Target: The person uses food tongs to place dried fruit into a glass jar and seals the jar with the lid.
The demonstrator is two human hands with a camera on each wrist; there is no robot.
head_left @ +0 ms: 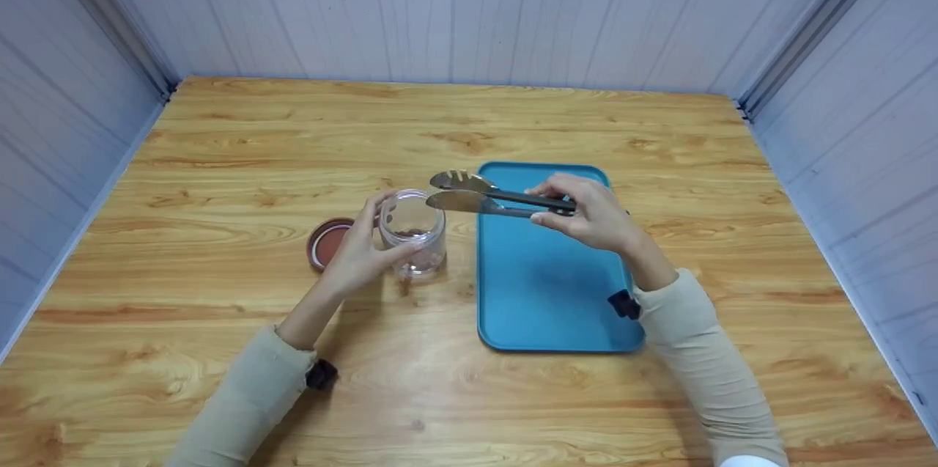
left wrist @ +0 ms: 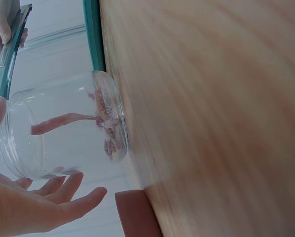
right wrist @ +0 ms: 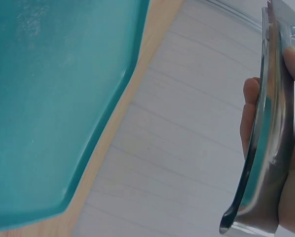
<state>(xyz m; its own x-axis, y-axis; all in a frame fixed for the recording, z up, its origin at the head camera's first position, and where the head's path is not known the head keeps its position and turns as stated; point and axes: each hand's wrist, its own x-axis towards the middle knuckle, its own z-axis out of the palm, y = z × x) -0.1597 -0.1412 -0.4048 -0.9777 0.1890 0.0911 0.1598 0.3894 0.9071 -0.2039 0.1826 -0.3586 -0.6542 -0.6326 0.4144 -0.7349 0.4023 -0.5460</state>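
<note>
A clear plastic jar (head_left: 432,254) stands uncapped on the table, and my left hand (head_left: 359,243) grips it round the upper part. Inside, in the left wrist view, several reddish-brown strips (left wrist: 63,122) lie low down, one long strip leaning up the wall. My right hand (head_left: 590,214) holds a pair of metal tongs (head_left: 520,203) by the handles over the blue tray. The tong tips overlap the jar's rim in the head view, slightly apart with nothing between them. The right wrist view shows the tongs' handle end (right wrist: 266,173) between thumb and fingers.
A reddish-brown screw lid (head_left: 330,241) lies left of the jar, partly behind my left hand. The blue rectangular tray (head_left: 542,298) lies to the right under my right arm. Pale panel walls (head_left: 454,12) bound the wooden table (head_left: 308,133).
</note>
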